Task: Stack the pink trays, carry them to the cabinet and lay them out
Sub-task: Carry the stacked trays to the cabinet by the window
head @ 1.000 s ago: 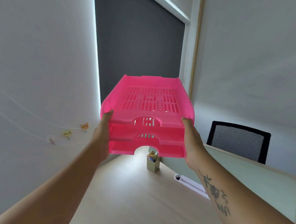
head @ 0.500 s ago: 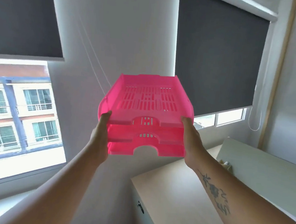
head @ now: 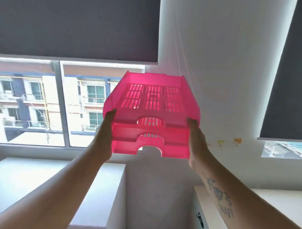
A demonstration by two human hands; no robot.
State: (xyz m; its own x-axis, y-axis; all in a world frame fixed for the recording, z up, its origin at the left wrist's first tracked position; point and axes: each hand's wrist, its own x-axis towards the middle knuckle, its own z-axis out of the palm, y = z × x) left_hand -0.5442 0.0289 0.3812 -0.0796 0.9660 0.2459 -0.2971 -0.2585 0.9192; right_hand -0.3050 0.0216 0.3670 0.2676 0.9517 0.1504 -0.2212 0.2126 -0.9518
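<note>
A stack of three pink trays (head: 152,103) with slotted bottoms hangs in the air in front of me at chest height, held level. My left hand (head: 104,134) grips the stack's left side wall and my right hand (head: 196,144) grips its right side wall. Thumbs lie on the upper tray's rim; the other fingers are hidden behind the walls. A white cabinet top (head: 25,186) lies below and to the left, under the window.
A white pillar (head: 211,82) rises behind the trays between two windows with dark roller blinds (head: 73,19). A second white cabinet (head: 207,216) with a key in its lock stands at the lower right. A narrow gap separates the two cabinets.
My view has swung left with the stack still held: the desk, chair and pen holder have left the frame, and the left window and the white cabinet below it have come in.
</note>
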